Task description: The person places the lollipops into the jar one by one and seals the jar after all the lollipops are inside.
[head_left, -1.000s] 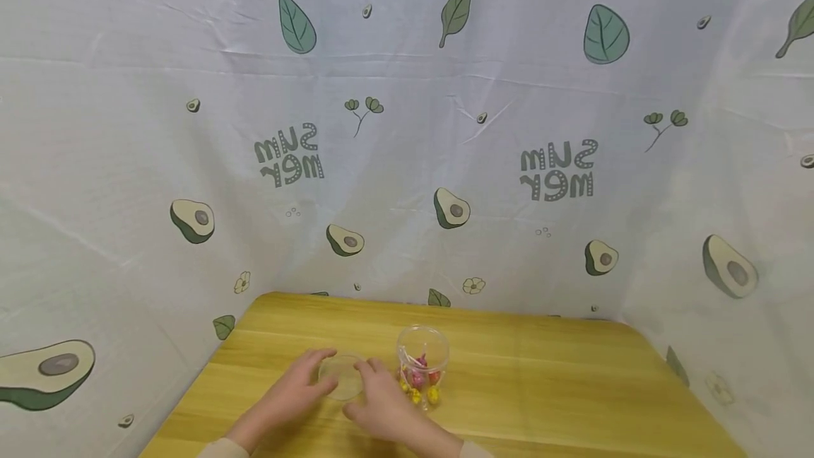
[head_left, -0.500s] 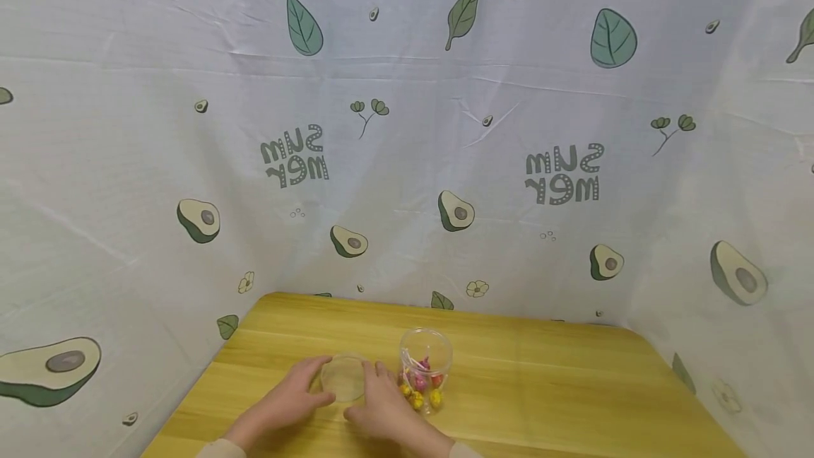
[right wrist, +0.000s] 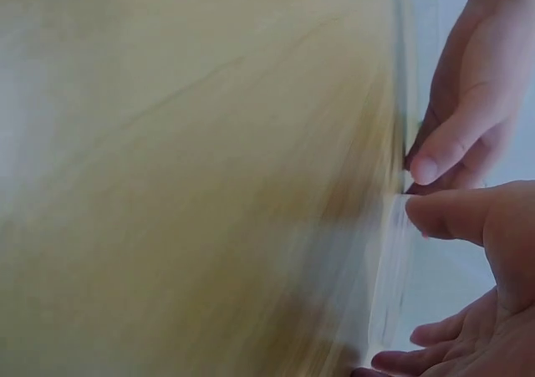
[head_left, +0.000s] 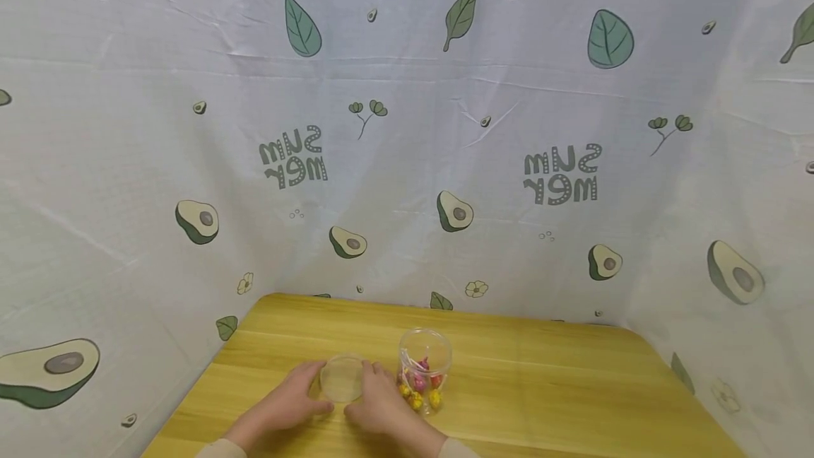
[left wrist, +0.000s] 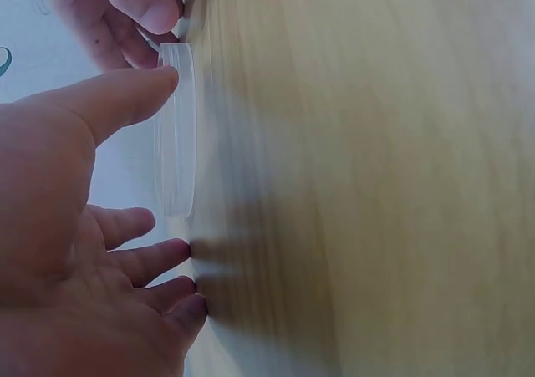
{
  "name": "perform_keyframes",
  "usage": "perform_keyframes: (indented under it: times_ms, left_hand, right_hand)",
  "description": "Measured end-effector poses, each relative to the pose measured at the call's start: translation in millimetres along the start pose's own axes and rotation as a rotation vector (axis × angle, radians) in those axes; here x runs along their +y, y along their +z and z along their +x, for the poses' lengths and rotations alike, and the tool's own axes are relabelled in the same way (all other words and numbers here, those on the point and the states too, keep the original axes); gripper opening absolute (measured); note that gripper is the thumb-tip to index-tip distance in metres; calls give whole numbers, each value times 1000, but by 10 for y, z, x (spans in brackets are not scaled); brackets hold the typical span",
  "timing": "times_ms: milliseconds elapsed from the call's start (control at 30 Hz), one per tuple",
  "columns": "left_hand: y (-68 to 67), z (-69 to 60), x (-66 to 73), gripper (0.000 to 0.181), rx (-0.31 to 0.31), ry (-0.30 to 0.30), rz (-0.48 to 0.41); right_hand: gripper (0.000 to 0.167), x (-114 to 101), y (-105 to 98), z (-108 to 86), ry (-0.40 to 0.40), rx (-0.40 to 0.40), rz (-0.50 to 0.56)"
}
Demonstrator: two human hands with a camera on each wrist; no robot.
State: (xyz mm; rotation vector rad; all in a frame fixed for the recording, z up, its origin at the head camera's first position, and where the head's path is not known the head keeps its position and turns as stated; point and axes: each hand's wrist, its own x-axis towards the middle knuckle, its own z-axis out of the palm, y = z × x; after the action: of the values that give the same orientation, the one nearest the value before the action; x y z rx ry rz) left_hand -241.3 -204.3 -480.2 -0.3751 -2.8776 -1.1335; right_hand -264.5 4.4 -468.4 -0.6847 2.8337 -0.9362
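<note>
A round clear plastic lid (head_left: 342, 379) lies flat on the wooden table, between both hands. At its left side is my left hand (head_left: 289, 401), thumb toward the front. In the left wrist view the thumb tip overlaps the lid (left wrist: 177, 135), and the other fingertips rest on the table beside it. My right hand (head_left: 384, 403) lies along the lid's right side, its fingers extended. The right wrist view shows its thumb by the rim of the lid (right wrist: 386, 277); its lower fingers are partly cut off. Whether either hand presses the lid is hard to tell.
Just right of my right hand stands a clear open plastic tub (head_left: 425, 334) holding several lollipops (head_left: 420, 380) in yellow, pink and red wrappers. A patterned white curtain (head_left: 394, 246) surrounds the table (head_left: 540, 387) at the back and sides.
My left thumb has drawn back from over the lid to its front left edge. The right hand has shifted slightly left, closer alongside the lid. Lid and tub stay in place.
</note>
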Motion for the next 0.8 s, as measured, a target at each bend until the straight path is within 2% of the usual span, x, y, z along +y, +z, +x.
perform_keyframes:
  times_ms: [400, 800]
  left_hand:
    - [-8, 20, -6, 84, 3, -53, 38]
    - [31, 68, -48, 75, 56, -96, 73]
  right_hand:
    - [81, -35, 14, 29, 15, -4, -33]
    - [73, -69, 32, 58, -2, 16, -33]
